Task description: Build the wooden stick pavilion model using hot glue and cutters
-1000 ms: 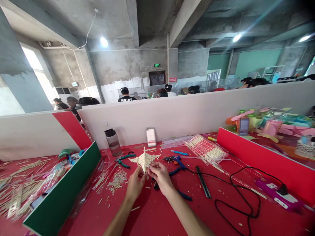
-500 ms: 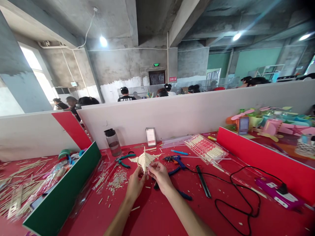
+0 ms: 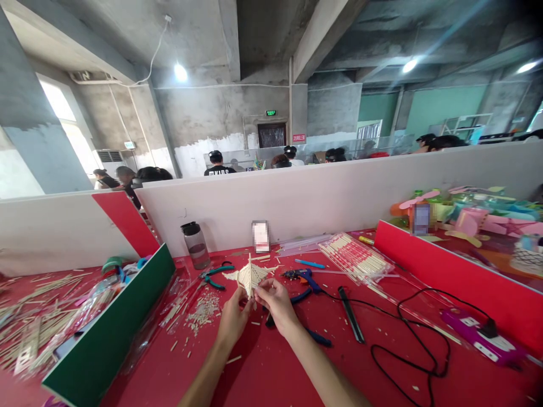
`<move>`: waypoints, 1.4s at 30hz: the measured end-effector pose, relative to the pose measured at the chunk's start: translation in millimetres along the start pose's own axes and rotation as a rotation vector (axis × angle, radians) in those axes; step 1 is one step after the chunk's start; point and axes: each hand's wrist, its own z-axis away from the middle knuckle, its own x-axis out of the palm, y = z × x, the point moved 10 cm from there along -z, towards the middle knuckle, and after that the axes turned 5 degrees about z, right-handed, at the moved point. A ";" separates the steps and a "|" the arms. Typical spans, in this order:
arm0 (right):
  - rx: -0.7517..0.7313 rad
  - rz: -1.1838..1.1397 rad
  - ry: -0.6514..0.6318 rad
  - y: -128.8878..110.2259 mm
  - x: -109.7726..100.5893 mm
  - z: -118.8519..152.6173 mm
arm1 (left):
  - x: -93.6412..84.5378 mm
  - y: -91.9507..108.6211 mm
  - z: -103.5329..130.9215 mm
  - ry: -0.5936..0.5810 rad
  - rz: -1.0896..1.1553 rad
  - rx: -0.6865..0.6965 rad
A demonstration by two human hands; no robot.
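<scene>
Between my hands is a pale wooden-stick model (image 3: 250, 276) with a ridged, pointed body and tips that flare out to both sides. My left hand (image 3: 234, 314) is closed on its lower left edge, thumb in front. At the lower right, the fingers of my right hand (image 3: 275, 299) pinch the same model. Dark-blue-handled pliers (image 3: 318, 337) lie partly hidden beneath my right hand. A blue glue gun (image 3: 303, 277) rests just beyond that hand. Teal-handled pliers (image 3: 212, 278) and a heap of cut stick bits (image 3: 203, 312) lie to the left.
A dark bottle (image 3: 194, 246) and a phone (image 3: 261, 236) stand against the white partition (image 3: 297, 198). Bagged sticks (image 3: 356, 257), a black cutter (image 3: 351, 315) and a purple power strip (image 3: 481, 334) lie to the right, with a looping black cord (image 3: 403, 328). A green divider (image 3: 112, 322) borders the left.
</scene>
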 end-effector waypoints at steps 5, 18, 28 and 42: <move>0.004 -0.003 0.009 -0.2 -0.7 -0.8 | -0.5 0.8 0.5 0.006 0.005 -0.004; -0.021 0.097 0.032 -16.4 -14.0 17.5 | -28.4 38.7 1.9 -0.039 -0.304 0.200; -0.120 0.145 -0.174 -44.3 19.6 37.3 | -55.3 88.0 27.2 0.074 -0.266 0.503; -0.095 0.197 -0.277 -44.9 35.1 46.1 | -34.2 99.7 23.5 -0.061 -0.082 0.461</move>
